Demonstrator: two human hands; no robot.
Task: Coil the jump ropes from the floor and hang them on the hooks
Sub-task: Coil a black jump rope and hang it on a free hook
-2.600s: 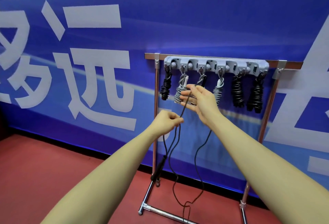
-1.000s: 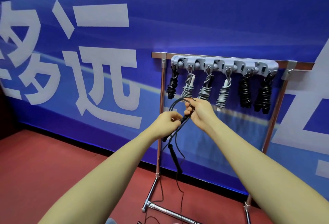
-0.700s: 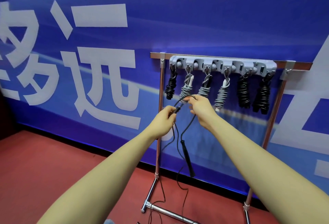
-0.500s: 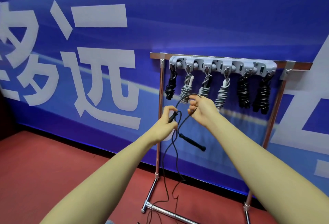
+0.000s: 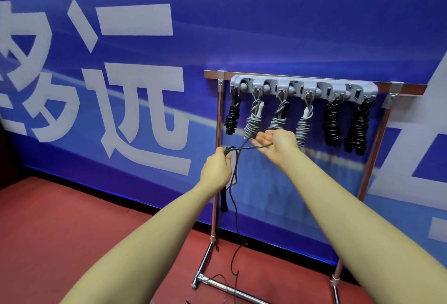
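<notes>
Thin black rope [image 5: 235, 197], limp and light, mid-coil before the rack [image 5: 302, 86].
Left hand [image 5: 216, 170] gripped its gathered end; right hand [image 5: 275, 144], at two o'clock from it, pinched a loop while the slack trailed to the floor [image 5: 72, 219].

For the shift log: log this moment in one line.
left hand grips black jump rope | right hand holds loop | uncoiled | six hung

Left hand [image 5: 216, 170] fisted; right hand [image 5: 278, 144] raised, fingers [image 5: 260, 137] pinching.
</notes>
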